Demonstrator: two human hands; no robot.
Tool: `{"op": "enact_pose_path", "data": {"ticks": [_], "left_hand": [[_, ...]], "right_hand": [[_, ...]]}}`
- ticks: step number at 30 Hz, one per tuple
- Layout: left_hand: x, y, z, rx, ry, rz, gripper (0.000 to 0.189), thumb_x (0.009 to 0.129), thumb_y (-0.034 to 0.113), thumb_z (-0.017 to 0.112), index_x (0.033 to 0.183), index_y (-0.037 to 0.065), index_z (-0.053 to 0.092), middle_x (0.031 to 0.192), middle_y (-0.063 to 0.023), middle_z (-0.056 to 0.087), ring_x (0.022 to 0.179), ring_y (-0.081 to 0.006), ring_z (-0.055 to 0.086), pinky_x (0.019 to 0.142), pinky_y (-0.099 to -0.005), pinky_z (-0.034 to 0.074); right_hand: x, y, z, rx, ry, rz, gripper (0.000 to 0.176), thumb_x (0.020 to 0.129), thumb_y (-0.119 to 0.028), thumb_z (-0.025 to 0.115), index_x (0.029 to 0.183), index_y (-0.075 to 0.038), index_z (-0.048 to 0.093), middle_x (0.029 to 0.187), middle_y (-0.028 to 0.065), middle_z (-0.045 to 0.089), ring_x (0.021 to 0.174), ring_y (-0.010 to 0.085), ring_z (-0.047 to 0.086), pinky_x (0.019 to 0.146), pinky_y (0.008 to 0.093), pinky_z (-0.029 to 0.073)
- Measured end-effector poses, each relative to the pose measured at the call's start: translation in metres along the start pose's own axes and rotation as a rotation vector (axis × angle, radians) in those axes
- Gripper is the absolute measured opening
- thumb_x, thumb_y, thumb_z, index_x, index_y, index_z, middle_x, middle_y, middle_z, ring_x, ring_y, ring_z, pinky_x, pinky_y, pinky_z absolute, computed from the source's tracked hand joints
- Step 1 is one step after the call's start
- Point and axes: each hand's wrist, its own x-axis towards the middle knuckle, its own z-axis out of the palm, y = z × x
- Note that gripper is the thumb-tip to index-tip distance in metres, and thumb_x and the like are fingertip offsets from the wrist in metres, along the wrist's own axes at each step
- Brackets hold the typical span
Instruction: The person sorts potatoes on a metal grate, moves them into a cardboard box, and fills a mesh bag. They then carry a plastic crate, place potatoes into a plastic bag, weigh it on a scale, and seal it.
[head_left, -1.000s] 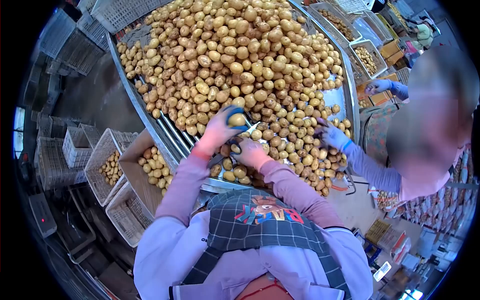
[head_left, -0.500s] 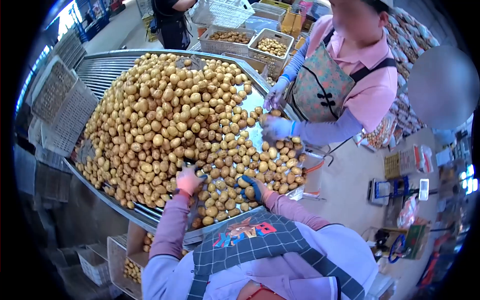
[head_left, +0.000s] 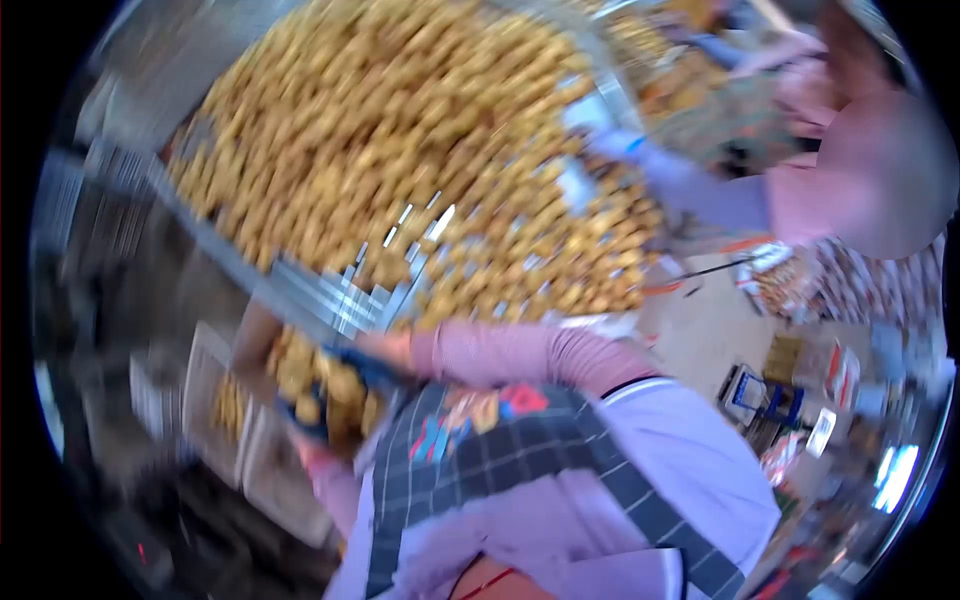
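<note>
**Shed floor (head_left: 690,310) pale at right, metal table (head_left: 215,245) filling the upper frame**

Potatoes (head_left: 345,385) first: a cluster between the hands, lower left of the frame, just off the table edge. Left hand (head_left: 308,425) is on the cluster's lower-left side, right hand (head_left: 368,367) at its upper right; both blue-fingered, curved inward, wide enough apart to span several. Too smeared for me to tell if they grip or only flank them. My read: cupped from two sides because smooth round lumps roll. Carton (head_left: 258,335), stiff brown card, stands tight by the table; likely for a short reach. Can't tell if the cluster is inside it or above.

Lower left: pale plastic crate (head_left: 205,370), potatoes in it. Table shows shiny bare bars (head_left: 345,300) below the knobbly heap (head_left: 380,130); raised rim probably retains it. Upper right: co-worker's lavender sleeve (head_left: 700,205) reaches over the table.
</note>
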Motion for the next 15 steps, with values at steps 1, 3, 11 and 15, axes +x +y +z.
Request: {"op": "enact_pose_path", "data": {"ticks": [1, 3, 11, 15], "left_hand": [[-0.02, -0.02, -0.015, 0.151, -0.087, -0.011, 0.044, 0.081, 0.018, 0.067, 0.119, 0.004, 0.05, 0.111, -0.0115, 0.061, 0.105, -0.0276, 0.059, 0.09, -0.0368, 0.048], [-0.045, -0.056, -0.016, 0.192, -0.119, -0.271, 0.053, 0.08, 0.02, 0.07, 0.124, 0.0, 0.048, 0.117, -0.015, 0.059, 0.109, -0.027, 0.056, 0.092, -0.0354, 0.045], [0.036, 0.104, 0.117, -0.083, 0.54, -0.207, 0.049, 0.087, 0.011, 0.062, 0.132, -0.002, 0.048, 0.134, -0.0198, 0.049, 0.124, -0.0304, 0.046, 0.107, -0.0375, 0.033], [0.137, 0.195, 0.175, -0.132, -0.05, 0.107, 0.037, 0.086, 0.021, 0.061, 0.118, 0.002, 0.061, 0.117, -0.0203, 0.061, 0.107, -0.0339, 0.06, 0.093, -0.0391, 0.047]], "right_hand": [[0.005, -0.032, 0.004, 0.285, -0.082, 0.586, 0.048, 0.087, -0.042, 0.06, 0.119, -0.005, 0.056, 0.098, 0.0106, 0.065, 0.088, 0.0258, 0.063, 0.077, 0.0405, 0.051], [0.007, 0.017, 0.009, -0.416, 0.049, 0.176, 0.056, 0.086, -0.041, 0.06, 0.129, -0.006, 0.049, 0.126, 0.0234, 0.053, 0.116, 0.0365, 0.052, 0.098, 0.0427, 0.041], [-0.163, 0.036, -0.212, -1.466, -0.249, 0.073, 0.05, 0.086, -0.034, 0.059, 0.134, -0.023, 0.05, 0.144, 0.0089, 0.043, 0.136, 0.0321, 0.034, 0.115, 0.0528, 0.018], [-0.197, 0.062, -0.267, -1.663, 0.283, 0.194, 0.051, 0.09, -0.031, 0.051, 0.14, -0.021, 0.044, 0.145, 0.0118, 0.039, 0.133, 0.0378, 0.033, 0.113, 0.0517, 0.022]]}}
